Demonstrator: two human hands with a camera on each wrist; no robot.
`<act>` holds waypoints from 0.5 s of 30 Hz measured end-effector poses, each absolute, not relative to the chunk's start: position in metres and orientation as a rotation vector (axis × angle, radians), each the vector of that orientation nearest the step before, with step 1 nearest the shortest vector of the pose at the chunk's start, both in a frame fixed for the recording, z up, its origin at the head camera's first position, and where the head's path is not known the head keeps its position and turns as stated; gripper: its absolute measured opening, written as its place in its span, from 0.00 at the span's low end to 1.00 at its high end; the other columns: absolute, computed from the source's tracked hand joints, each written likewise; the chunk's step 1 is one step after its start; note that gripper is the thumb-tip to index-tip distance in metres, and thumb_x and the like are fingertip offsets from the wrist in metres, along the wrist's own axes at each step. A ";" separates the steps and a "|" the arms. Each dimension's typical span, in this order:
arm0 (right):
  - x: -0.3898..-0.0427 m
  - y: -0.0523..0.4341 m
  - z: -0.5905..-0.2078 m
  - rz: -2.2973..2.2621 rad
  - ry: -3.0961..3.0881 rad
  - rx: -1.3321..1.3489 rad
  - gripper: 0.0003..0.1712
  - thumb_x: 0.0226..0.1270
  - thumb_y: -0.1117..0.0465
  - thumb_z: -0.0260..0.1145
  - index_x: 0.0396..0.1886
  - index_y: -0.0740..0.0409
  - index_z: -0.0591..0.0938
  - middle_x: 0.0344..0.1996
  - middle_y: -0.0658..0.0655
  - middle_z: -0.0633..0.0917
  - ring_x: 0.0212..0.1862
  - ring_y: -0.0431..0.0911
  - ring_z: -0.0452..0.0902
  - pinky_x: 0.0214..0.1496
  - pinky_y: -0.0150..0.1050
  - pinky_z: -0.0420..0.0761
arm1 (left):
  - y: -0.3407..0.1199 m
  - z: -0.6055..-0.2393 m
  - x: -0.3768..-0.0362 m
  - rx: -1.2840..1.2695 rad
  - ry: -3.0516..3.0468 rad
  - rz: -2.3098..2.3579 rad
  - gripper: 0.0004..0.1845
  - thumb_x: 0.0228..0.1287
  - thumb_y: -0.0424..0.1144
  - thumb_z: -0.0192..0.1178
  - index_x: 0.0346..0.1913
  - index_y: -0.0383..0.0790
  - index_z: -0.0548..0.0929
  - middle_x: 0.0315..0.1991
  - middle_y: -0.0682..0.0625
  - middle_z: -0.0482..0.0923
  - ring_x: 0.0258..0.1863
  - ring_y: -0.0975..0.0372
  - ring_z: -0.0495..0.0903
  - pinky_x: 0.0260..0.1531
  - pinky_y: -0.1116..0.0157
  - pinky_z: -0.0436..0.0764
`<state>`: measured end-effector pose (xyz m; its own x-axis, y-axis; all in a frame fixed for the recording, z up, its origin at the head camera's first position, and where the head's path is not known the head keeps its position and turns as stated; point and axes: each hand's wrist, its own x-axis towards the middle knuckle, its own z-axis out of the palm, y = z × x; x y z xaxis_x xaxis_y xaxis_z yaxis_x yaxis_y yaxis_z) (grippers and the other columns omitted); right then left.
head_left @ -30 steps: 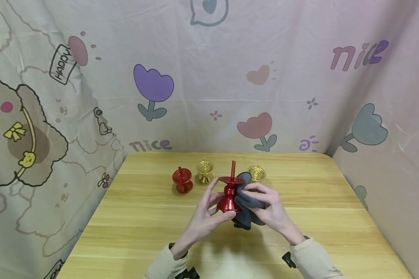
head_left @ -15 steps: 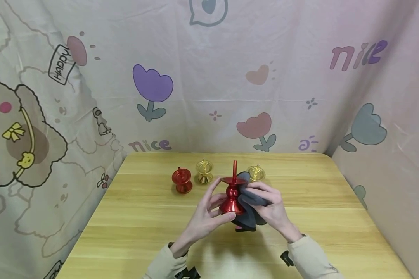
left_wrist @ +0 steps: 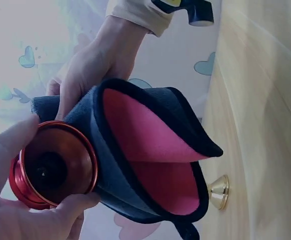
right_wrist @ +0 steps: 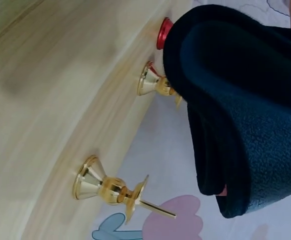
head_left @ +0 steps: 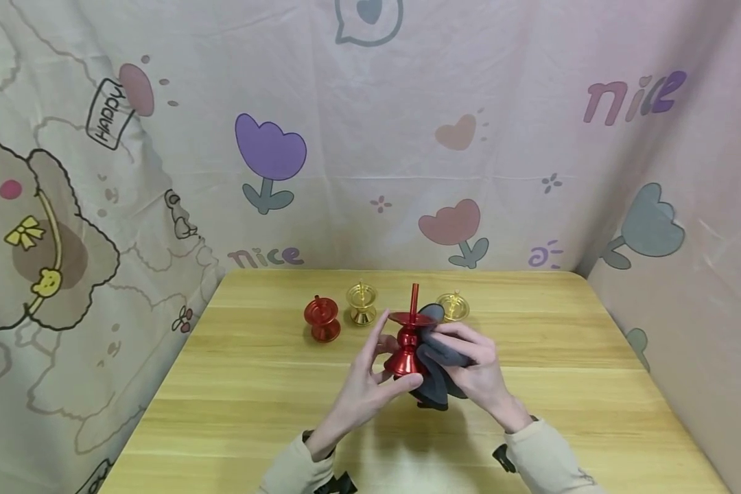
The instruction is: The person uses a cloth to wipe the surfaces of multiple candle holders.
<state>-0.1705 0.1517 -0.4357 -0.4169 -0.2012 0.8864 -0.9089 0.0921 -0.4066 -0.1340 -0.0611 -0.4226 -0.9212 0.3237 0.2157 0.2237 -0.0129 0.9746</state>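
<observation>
Above the wooden table (head_left: 253,384), my left hand (head_left: 377,367) grips a tall red metal candle holder (head_left: 407,343) by its base, thumb and fingers curled round it. The left wrist view shows the holder's hollow underside (left_wrist: 53,170) between my fingers (left_wrist: 15,150). My right hand (head_left: 472,367) holds a dark blue cloth (head_left: 438,370) with a pink inner face (left_wrist: 150,145). It presses the cloth against the holder's stem and base. The cloth (right_wrist: 245,100) fills much of the right wrist view.
A short red holder (head_left: 321,320) and two gold holders (head_left: 362,304) (head_left: 453,307) stand in a row at the back of the table; all three also appear in the right wrist view (right_wrist: 163,32) (right_wrist: 155,84) (right_wrist: 110,187). Patterned fabric walls (head_left: 370,137) close in the back and sides.
The red holder and both hands have shifted only slightly back and forth. The cloth stays pressed to the holder's stem.
</observation>
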 end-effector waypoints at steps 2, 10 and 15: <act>-0.170 0.151 -0.435 1.397 -1.708 1.100 0.11 0.61 0.72 0.72 0.44 0.67 0.88 0.40 0.66 0.86 0.50 0.39 0.83 0.57 0.26 0.81 | -0.063 -0.423 -0.135 0.627 2.138 2.110 0.54 0.58 0.35 0.73 0.81 0.60 0.51 0.54 0.40 0.74 0.56 0.54 0.75 0.50 0.62 0.86; -0.171 0.155 -0.434 1.557 -1.691 1.081 0.21 0.45 0.84 0.73 0.42 0.68 0.89 0.45 0.55 0.88 0.51 0.37 0.83 0.56 0.26 0.82 | -0.073 -0.425 -0.138 0.826 2.069 2.077 0.51 0.65 0.32 0.67 0.82 0.52 0.47 0.54 0.36 0.78 0.56 0.53 0.82 0.56 0.58 0.85; -0.174 0.153 -0.430 1.415 -1.626 1.134 0.10 0.63 0.69 0.71 0.43 0.69 0.88 0.40 0.66 0.86 0.49 0.42 0.83 0.57 0.27 0.81 | -0.073 -0.423 -0.135 0.839 2.205 1.993 0.52 0.65 0.34 0.67 0.82 0.54 0.44 0.62 0.38 0.80 0.63 0.47 0.79 0.65 0.53 0.78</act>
